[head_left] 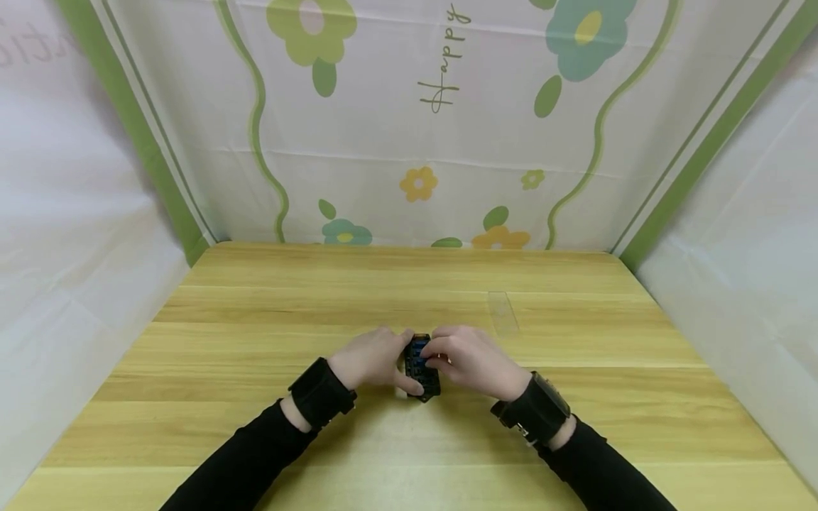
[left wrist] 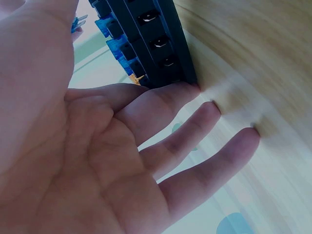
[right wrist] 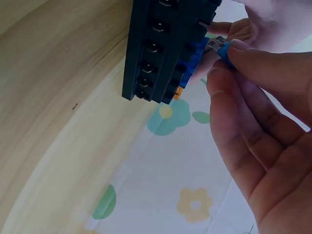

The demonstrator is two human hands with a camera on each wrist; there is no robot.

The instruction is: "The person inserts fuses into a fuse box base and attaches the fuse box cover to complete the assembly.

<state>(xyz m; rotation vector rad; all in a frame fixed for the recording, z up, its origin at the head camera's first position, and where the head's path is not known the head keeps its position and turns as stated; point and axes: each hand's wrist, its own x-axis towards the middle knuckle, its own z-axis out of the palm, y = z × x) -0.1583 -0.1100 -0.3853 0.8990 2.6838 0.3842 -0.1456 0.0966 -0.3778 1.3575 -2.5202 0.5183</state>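
A black fuse box (head_left: 420,383) stands on the table, with a row of metal screw terminals along the side seen in both wrist views. My left hand (head_left: 378,355) holds it by its two ends, thumb at the near end and index finger at the far end. The other left fingers spread with their tips on the table. My right hand (head_left: 476,360) pinches a blue blade fuse (right wrist: 224,51) between thumb and fingertips, its metal prongs pointing at the box's slots. Blue fuses (right wrist: 191,63) and an orange fuse (right wrist: 178,92) sit in the box towards its far end.
A clear plastic cover (head_left: 503,314) lies on the wooden table (head_left: 319,284) behind the right hand. Something small and white (head_left: 400,391) shows beside the box near the left thumb. Patterned fabric (head_left: 358,128) hangs behind the table, with white fabric at both sides.
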